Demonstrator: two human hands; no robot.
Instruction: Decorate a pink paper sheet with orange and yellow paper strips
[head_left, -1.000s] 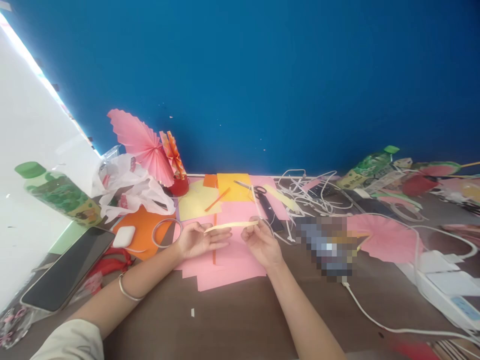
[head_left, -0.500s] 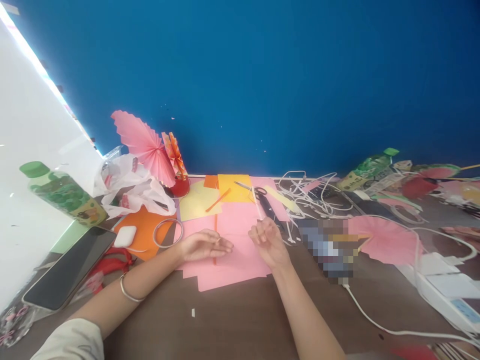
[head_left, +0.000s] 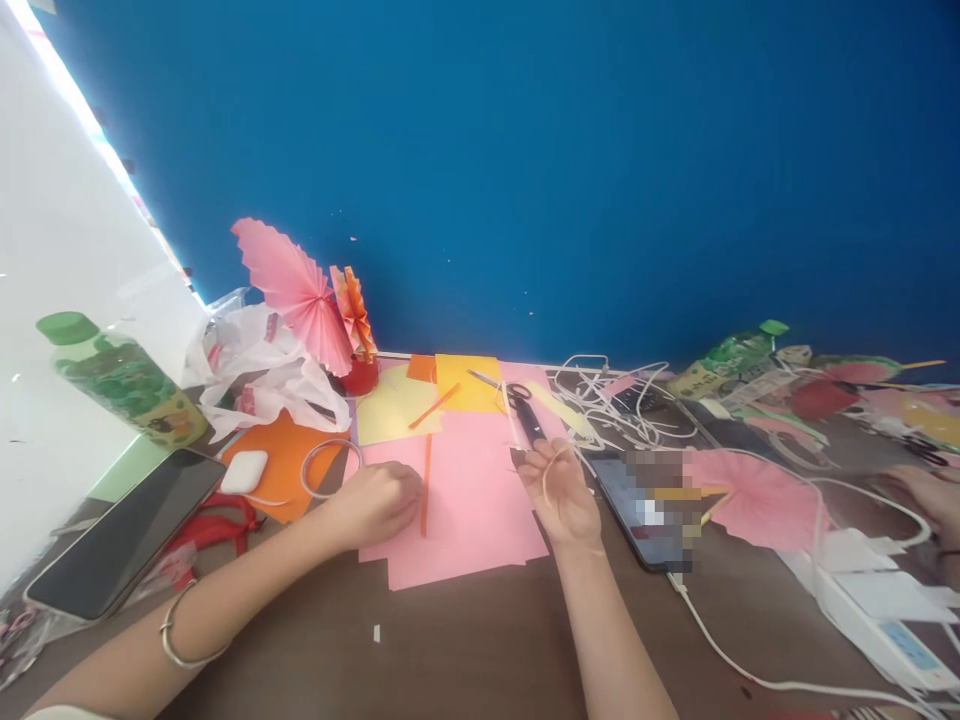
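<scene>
Right hand (head_left: 564,495) palm up, fingers half curled, holding a thin pale strip (head_left: 547,478).
Left hand (head_left: 381,505) rests palm down at the pink paper's (head_left: 480,495) left edge; whether its tucked fingers grip anything, I cannot tell. Scissors (head_left: 528,415) lie just beyond the right hand, a phone (head_left: 621,490) close on its right; bare counter (head_left: 480,640) opens nearer than both hands.

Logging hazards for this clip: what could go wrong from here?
The right hand is close to the scissors and might nudge them. The left hand is right beside an orange strip on the pink paper and could drag it. The phone beside the right hand has a white cable attached; an outward sweep might tug it.
</scene>
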